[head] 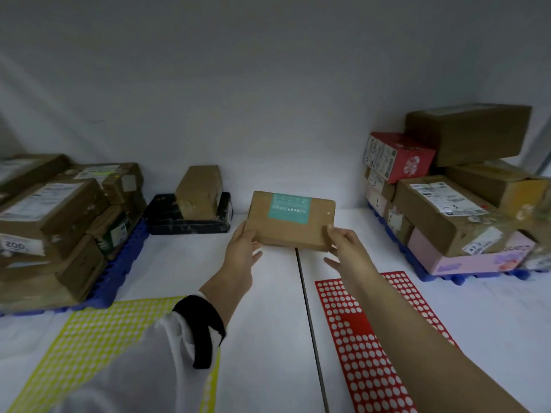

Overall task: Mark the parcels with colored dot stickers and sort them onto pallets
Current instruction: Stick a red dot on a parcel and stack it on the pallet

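Where the white table (268,323) meets the back wall, a black parcel (167,216) lies flat with a brown box (198,190) on top of it, just left of the hands. On the left, a blue pallet (119,275) carries a crowded stack of brown parcels (50,210), several with white shipping labels. On the right, a second blue pallet (441,277) holds another pile (447,216), with a red box (399,158) high up and a pink box (465,257) at the bottom. A yellow sticker sheet (98,338) lies near left, partly covered by a white sleeve with a black cuff (202,326). A red sticker sheet (357,338) lies near right, under the bare right forearm. A dark seam (307,308) runs down the table between the sheets.

The flat brown cardboard parcel (289,225) sits mid-table between the pallets, over the far end of the seam. It seems lifted slightly off the surface, though that is hard to tell. A teal label (288,207) covers its upper middle. The left hand (243,248) grips its left edge and the right hand (346,245) its right edge, each with the thumb on top and the fingers reaching underneath.
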